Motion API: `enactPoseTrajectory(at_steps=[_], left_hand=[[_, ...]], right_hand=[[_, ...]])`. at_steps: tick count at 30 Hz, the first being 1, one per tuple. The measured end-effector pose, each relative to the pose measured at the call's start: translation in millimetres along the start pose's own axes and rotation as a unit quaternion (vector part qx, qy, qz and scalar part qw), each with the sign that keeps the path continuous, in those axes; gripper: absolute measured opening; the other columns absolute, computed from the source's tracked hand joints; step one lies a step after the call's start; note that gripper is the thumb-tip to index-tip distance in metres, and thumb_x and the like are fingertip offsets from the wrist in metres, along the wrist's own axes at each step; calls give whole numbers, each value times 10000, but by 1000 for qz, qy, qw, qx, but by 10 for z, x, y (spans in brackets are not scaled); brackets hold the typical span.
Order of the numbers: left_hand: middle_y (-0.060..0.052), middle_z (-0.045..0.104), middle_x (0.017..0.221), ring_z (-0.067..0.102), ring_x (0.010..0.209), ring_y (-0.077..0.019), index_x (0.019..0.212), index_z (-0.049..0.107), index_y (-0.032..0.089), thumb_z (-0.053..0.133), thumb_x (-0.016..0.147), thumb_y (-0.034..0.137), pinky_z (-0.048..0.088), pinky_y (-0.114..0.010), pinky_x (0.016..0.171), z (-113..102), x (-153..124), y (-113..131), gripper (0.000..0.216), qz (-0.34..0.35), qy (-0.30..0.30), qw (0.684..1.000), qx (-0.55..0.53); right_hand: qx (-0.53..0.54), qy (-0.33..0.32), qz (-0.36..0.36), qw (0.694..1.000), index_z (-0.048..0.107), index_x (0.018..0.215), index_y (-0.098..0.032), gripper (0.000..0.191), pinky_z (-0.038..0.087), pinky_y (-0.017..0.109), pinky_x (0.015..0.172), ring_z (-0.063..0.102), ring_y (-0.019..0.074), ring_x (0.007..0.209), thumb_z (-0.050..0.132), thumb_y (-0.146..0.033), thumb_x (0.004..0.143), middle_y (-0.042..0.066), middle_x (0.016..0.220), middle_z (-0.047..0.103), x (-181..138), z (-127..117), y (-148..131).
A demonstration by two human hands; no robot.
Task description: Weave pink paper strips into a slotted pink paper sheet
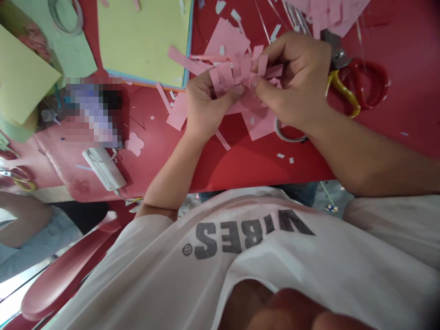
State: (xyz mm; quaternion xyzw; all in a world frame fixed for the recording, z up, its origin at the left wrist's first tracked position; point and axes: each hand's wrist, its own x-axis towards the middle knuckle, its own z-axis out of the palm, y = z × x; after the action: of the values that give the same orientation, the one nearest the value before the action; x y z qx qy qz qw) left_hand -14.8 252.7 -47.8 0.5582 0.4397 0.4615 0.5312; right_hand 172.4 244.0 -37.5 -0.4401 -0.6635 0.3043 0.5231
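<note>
Pinching a bundle of pink paper strips (237, 73), the curled left hand (208, 105) and right hand (292, 80) grip it between thumbs and fingers above the red desk (261, 169). A tape roll (287, 139) lies partly beneath the right hand, with red-and-yellow scissors (345, 94) just beyond it. Yellow-green card (144, 36) lies farther off.

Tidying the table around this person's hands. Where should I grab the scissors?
Take the scissors by the red handle loop, coming from the person's right. The handles lie flat and point away from the right hand and its pink paper, while the metal pivot end sits against that hand.
</note>
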Motion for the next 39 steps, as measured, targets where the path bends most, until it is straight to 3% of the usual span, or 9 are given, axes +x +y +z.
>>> enactPoseTrajectory(at_steps=[9,14,18,23,31,35,39], left_hand=[[31,740,912,597,883,-206,875,738,294,846,767,373,497,-347,806,-20,7,-41,171,-18,-3,1000,-10],[-4,636,739,548,857,-202,737,628,254,795,838,465,415,-345,779,-29,-12,-27,288,-46,29,998,-27],[12,676,792,529,807,-175,777,671,261,819,827,417,423,-328,751,-24,-13,12,221,-18,9,1000,-17],[26,726,893,577,870,-186,853,720,268,851,776,314,478,-326,817,-12,-12,34,159,-30,-4,1000,-8],[8,725,880,630,856,-203,851,773,286,814,806,353,503,-356,787,0,-22,43,91,-10,7,1000,23],[10,714,838,612,801,-185,842,775,275,830,795,375,495,-341,745,-3,-33,39,124,-12,18,999,30],[10,723,832,610,793,-192,839,770,275,849,767,407,512,-343,742,1,-24,7,170,-32,8,999,2]], right_hand=[[-13,-11,5,1000,628,838,-274,114,473,300,655,572,140,727,653,-187,768,-51,807,620,-6,-7,23],[-6,-12,-5,1000,633,838,-270,147,458,300,637,565,140,717,649,-148,758,-48,799,618,1,-20,10],[-1,-12,-5,1000,635,835,-272,166,453,303,640,571,144,716,656,-127,756,-44,796,621,-2,-14,18],[-19,-12,-6,1000,614,822,-264,92,433,292,638,533,130,702,659,-199,776,-47,781,587,-14,-1,29],[-10,-23,-9,1000,637,830,-266,94,433,294,648,546,127,712,630,-181,788,-53,781,593,-16,-7,-12],[22,-19,10,1000,668,918,-294,216,444,304,659,572,140,748,625,-134,779,-43,850,623,-16,-10,-25],[15,-23,-3,1000,650,1128,-324,439,442,287,631,570,130,734,620,-104,750,-45,857,593,-37,-6,-4]])
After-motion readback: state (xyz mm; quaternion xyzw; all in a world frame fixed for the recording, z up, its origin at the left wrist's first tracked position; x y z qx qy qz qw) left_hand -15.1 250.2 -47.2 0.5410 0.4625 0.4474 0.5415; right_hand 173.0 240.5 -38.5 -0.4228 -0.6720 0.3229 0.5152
